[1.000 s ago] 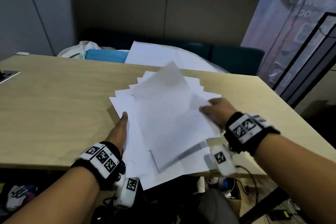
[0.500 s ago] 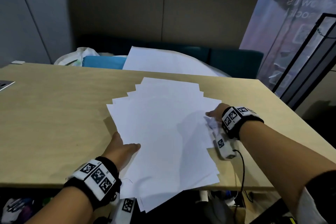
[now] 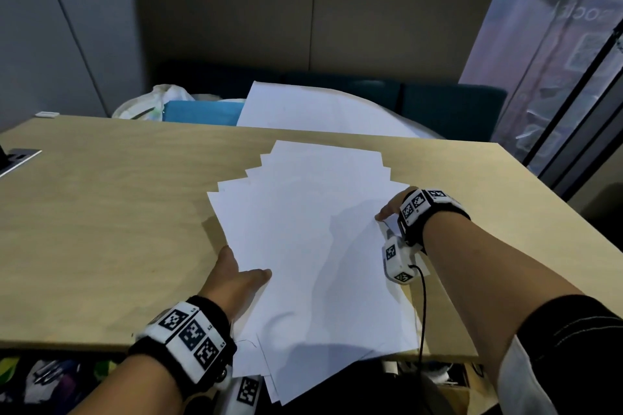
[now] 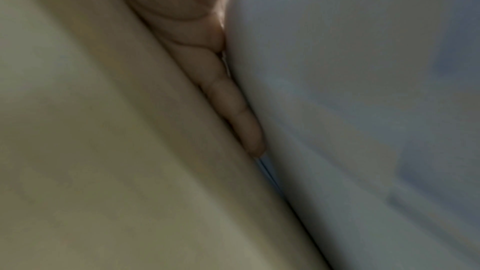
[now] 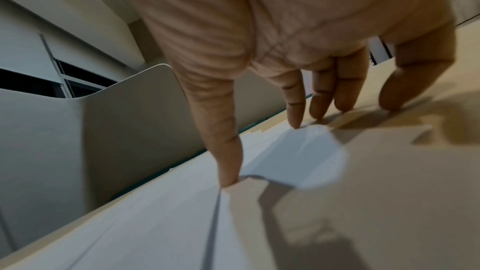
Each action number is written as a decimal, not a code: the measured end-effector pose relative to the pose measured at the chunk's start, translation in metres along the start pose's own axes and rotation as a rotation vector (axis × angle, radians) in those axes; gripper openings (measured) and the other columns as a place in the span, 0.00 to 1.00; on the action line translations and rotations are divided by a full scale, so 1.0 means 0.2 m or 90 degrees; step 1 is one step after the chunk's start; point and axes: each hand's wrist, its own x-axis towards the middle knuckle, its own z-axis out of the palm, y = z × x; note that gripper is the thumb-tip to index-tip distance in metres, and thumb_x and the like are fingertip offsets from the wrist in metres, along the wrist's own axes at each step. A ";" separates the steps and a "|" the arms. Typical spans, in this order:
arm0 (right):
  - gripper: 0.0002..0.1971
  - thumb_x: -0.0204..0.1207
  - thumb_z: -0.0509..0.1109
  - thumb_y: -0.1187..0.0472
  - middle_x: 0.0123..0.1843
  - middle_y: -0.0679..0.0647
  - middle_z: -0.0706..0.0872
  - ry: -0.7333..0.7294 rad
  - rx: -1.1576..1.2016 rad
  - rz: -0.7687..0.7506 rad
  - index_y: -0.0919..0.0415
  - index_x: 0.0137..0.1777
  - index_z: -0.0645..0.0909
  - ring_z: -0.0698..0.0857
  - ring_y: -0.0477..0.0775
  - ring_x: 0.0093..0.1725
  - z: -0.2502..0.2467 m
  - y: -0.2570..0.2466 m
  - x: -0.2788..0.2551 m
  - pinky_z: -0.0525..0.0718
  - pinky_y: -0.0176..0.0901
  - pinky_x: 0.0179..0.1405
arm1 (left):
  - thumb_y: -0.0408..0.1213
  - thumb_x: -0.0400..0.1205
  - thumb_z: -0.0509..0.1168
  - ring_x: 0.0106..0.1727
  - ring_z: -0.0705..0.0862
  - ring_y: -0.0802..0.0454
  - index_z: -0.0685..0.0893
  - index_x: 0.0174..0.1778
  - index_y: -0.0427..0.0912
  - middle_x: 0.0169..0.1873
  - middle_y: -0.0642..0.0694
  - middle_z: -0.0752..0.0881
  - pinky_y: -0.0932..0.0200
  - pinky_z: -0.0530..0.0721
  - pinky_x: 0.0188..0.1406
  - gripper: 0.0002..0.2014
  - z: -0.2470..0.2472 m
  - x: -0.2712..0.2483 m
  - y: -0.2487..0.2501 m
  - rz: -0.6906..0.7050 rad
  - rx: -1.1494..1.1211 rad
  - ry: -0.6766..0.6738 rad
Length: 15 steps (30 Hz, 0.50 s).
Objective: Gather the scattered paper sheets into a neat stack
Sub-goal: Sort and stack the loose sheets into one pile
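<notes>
My left hand (image 3: 233, 280) lies flat against the blank paper sheets (image 3: 313, 246); my right hand (image 3: 392, 206) is spread, touching sheets and surface (image 3: 101, 229).

Lifted sheet (image 3: 313, 246) now lies flat on pile (image 3: 323, 162).

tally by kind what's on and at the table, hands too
paper pile: 1, sheets overlap too much to count
hands: 2, left hand, right hand
wristbands: 2, left wristband, right wristband
table: 1
total: 6
</notes>
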 end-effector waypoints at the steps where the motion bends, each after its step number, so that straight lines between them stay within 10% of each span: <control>1: 0.24 0.68 0.65 0.44 0.75 0.38 0.75 -0.002 0.011 -0.019 0.28 0.65 0.75 0.80 0.52 0.67 0.04 0.01 0.07 0.81 0.45 0.61 | 0.34 0.78 0.71 0.80 0.63 0.49 0.58 0.81 0.39 0.77 0.45 0.66 0.55 0.63 0.72 0.38 0.00 0.00 0.00 -0.001 0.002 0.001; 6: 0.30 0.63 0.70 0.39 0.69 0.51 0.79 -0.004 -0.103 -0.017 0.46 0.67 0.80 0.83 0.62 0.62 -0.04 -0.06 -0.05 0.83 0.55 0.44 | 0.33 0.78 0.71 0.76 0.67 0.51 0.59 0.80 0.40 0.74 0.47 0.70 0.55 0.65 0.73 0.37 0.00 -0.01 0.00 0.005 -0.007 -0.005; 15: 0.27 0.70 0.67 0.45 0.74 0.52 0.77 -0.009 -0.068 -0.071 0.47 0.71 0.77 0.79 0.59 0.69 0.00 -0.04 0.09 0.80 0.54 0.67 | 0.34 0.74 0.74 0.75 0.65 0.56 0.61 0.79 0.37 0.69 0.52 0.68 0.56 0.63 0.73 0.40 -0.01 0.00 0.00 -0.004 -0.023 -0.021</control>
